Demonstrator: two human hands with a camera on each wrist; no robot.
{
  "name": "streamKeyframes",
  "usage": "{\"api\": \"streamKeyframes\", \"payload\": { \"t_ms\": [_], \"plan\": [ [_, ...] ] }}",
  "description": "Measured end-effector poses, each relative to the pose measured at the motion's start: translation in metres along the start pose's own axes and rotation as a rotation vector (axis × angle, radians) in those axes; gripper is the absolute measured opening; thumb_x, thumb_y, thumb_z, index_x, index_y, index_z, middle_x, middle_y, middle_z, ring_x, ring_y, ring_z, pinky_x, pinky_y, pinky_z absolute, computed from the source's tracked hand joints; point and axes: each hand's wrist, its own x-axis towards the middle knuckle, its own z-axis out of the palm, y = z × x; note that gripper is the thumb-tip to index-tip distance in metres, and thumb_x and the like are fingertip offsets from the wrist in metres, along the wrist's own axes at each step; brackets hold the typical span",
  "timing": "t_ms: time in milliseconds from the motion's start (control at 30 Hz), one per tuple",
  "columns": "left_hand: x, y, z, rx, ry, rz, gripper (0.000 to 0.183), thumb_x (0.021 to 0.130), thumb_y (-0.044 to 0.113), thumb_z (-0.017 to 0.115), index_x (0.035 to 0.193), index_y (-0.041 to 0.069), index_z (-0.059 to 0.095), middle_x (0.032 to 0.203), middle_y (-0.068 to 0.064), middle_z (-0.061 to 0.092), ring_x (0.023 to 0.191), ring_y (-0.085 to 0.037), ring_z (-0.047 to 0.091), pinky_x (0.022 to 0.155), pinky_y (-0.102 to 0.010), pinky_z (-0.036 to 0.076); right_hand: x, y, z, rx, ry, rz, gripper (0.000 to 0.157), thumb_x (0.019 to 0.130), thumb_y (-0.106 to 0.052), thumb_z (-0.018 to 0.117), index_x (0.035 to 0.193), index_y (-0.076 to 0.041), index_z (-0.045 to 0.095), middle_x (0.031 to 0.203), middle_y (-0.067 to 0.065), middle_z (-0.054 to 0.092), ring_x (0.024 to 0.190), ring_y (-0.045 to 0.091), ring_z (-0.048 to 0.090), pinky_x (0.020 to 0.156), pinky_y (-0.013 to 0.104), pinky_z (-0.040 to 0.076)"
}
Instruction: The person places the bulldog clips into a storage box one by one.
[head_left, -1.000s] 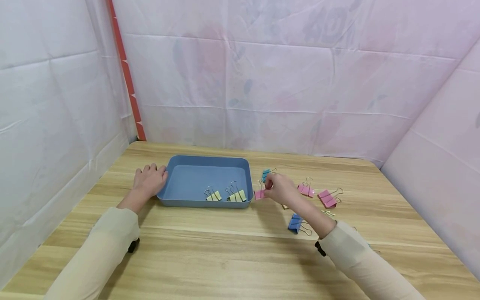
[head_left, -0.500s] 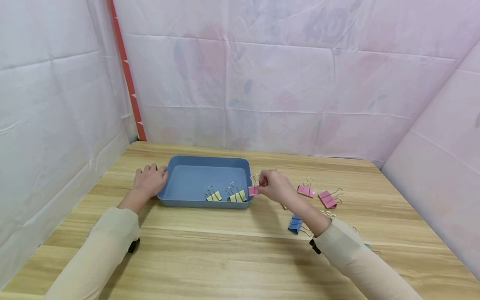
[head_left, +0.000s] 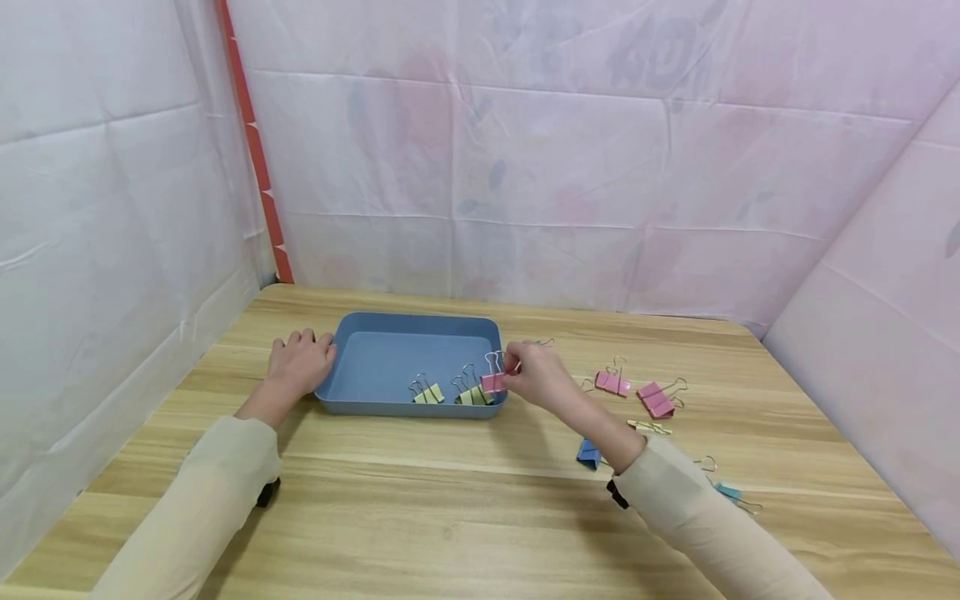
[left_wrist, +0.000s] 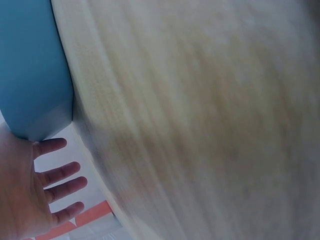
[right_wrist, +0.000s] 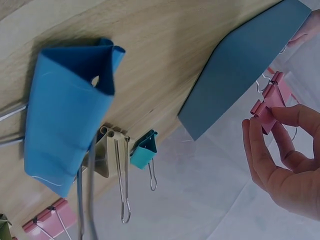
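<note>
In the head view my right hand [head_left: 542, 377] pinches a pink binder clip [head_left: 492, 382] between thumb and fingertips. The clip hangs at the right end of a blue tray [head_left: 382, 354], its wire handles pointing up. Two yellow binder clips, one nearer the middle [head_left: 427, 394] and one nearer the right corner [head_left: 475, 397], rest along the tray's front wall. My left hand [head_left: 300, 364] touches the tray's left end. The left wrist view shows that hand's fingers [left_wrist: 62, 172] stretched out, with the tray wall [left_wrist: 37, 70] against it. From the right wrist, the pinched pink clip [right_wrist: 270, 102] appears beyond the tray wall.
Right of the tray lie two pink binder clips [head_left: 613, 382] [head_left: 657, 401], a blue clip [head_left: 588, 453], a yellow clip [head_left: 649, 427] and a teal clip [head_left: 727, 492]. My right forearm partly covers some clips. White cloth walls [head_left: 555, 158] enclose the wooden table [head_left: 420, 517].
My right hand has carried the pink binder clip leftward, from beside the tray to its right end. The left hand and the tray have stayed in place.
</note>
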Motion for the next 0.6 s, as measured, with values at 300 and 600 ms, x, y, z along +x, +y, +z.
{"api": "streamKeyframes", "payload": {
  "t_ms": [300,600],
  "plan": [
    [0.000,-0.001,0.003,0.001,0.003,-0.008,0.042,0.089,0.030,0.025,0.121,0.005,0.038,0.108,-0.022,0.038,0.099,-0.037,0.032,0.075,-0.055,0.022,0.003,-0.005,0.008,-0.001,-0.021,-0.019,0.017,0.062,-0.005,0.064,0.063,-0.012,0.049,0.064,-0.002,0.049,0.055,0.010,0.045,0.046,0.021,0.037],
    [0.001,0.000,0.002,0.005,-0.002,-0.006,0.042,0.088,0.030,0.025,0.121,0.005,0.037,0.109,-0.022,0.037,0.099,-0.037,0.032,0.075,-0.055,0.022,0.008,-0.009,0.012,-0.020,-0.046,-0.027,0.014,0.064,-0.004,0.063,0.066,-0.012,0.051,0.066,-0.001,0.047,0.056,0.011,0.044,0.046,0.021,0.037]
  ]
}}
